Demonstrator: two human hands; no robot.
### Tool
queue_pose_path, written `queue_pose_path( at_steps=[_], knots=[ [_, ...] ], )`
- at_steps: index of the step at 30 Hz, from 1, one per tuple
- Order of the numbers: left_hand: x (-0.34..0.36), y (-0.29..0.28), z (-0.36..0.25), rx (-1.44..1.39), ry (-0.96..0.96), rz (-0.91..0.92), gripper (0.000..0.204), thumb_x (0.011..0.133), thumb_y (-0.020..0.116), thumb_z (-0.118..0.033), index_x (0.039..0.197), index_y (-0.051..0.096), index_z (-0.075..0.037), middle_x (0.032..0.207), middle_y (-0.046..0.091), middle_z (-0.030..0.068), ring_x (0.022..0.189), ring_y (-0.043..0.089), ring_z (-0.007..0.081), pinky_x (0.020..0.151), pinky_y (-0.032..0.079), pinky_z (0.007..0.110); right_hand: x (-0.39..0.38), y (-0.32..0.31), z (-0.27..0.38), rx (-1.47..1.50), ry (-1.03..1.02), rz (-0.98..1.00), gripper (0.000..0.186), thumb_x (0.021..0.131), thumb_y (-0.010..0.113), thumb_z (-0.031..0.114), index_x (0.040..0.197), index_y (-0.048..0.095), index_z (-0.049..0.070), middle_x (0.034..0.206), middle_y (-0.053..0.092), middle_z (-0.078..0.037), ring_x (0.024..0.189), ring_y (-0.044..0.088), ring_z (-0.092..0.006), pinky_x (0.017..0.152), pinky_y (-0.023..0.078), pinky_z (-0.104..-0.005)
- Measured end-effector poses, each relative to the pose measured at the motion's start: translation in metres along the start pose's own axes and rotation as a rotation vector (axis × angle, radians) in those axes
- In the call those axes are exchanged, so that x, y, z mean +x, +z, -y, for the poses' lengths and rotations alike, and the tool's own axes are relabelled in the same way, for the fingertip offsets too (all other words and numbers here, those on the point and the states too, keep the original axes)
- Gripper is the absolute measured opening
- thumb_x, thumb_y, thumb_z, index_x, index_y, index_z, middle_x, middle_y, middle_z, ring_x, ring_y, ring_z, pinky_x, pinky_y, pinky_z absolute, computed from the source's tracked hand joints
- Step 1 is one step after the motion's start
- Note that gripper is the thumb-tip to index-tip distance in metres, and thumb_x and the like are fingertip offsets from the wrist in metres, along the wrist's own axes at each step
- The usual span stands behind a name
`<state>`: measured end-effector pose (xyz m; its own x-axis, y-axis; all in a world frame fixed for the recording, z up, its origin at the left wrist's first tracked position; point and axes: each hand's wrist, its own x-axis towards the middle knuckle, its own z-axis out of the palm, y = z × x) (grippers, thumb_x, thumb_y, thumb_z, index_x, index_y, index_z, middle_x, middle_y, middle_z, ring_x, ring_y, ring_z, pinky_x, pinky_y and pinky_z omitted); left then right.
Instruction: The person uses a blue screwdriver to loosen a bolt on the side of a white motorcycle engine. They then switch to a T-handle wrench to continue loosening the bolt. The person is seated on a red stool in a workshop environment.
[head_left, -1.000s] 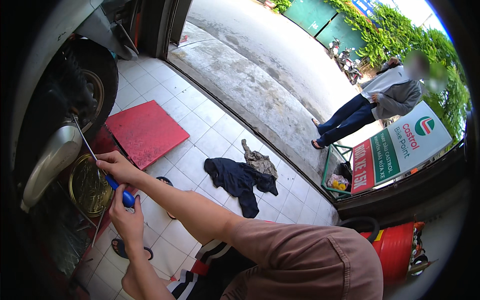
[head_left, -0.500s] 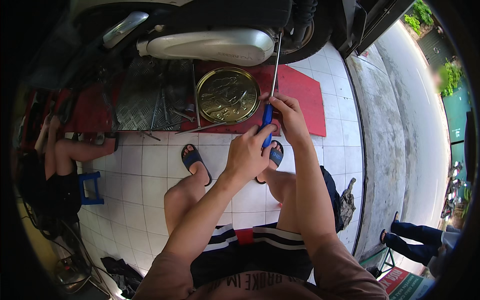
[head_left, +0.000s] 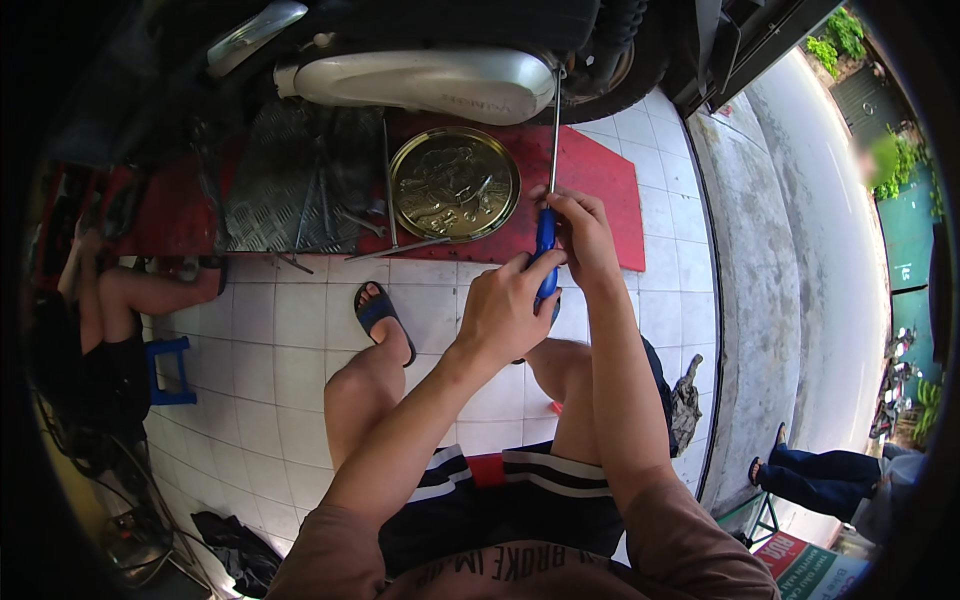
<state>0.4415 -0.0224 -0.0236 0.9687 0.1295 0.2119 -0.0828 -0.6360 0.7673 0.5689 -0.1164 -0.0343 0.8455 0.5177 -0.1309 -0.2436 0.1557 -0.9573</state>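
A long screwdriver (head_left: 546, 232) with a blue handle and bright metal shaft points away from me. Its far end meets the motorbike beside the rear end of the silver engine cover (head_left: 430, 85); the exact contact spot is too small to make out. My left hand (head_left: 505, 305) is closed around the near end of the blue handle. Higher up, my right hand (head_left: 586, 238) pinches the tool where handle and shaft join. Left of the shaft, a round gold-coloured tray (head_left: 455, 185) with a raised pattern lies on the red platform (head_left: 605, 205).
Several wrenches and metal rods lie by a patterned metal plate (head_left: 270, 205). The motorbike's rear tyre (head_left: 640, 85) stands beyond the screwdriver. At far left, another person's leg (head_left: 165, 290) shows near a blue stool (head_left: 170, 370). A bystander's legs (head_left: 815, 480) appear at lower right.
The view has shifted slightly. The screwdriver handle and my left hand sit a little further right, and the shaft stands more upright. Both hands keep their hold.
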Motion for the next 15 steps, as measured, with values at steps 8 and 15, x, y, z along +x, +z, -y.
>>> queue_pose_path(
  at_steps=[8, 15],
  knots=[
    [-0.0016, 0.0023, -0.0014, 0.009, 0.011, -0.006, 0.034, 0.08, 0.07, -0.014, 0.113, 0.061, -0.012, 0.078, 0.06, 0.0137, 0.064, 0.062, 0.0345, 0.059, 0.049, 0.043, -0.0013, -0.0065, -0.0022, -0.011, 0.003, -0.011, 0.024, 0.092, 0.054, 0.013, 0.098, 0.069, -0.004, 0.088, 0.066, -0.005, 0.077, 0.057, -0.0097, 0.072, 0.046, -0.0259],
    [-0.0036, 0.0045, 0.0042, 0.014, 0.018, -0.013, 0.033, 0.08, 0.069, -0.015, 0.112, 0.061, -0.013, 0.077, 0.06, 0.0132, 0.064, 0.063, 0.034, 0.059, 0.05, 0.043, 0.0017, -0.0094, -0.0084, 0.026, 0.007, -0.024, 0.021, 0.09, 0.055, 0.01, 0.093, 0.069, -0.005, 0.088, 0.066, -0.007, 0.073, 0.055, -0.0085, 0.062, 0.044, -0.0232]
  ],
)
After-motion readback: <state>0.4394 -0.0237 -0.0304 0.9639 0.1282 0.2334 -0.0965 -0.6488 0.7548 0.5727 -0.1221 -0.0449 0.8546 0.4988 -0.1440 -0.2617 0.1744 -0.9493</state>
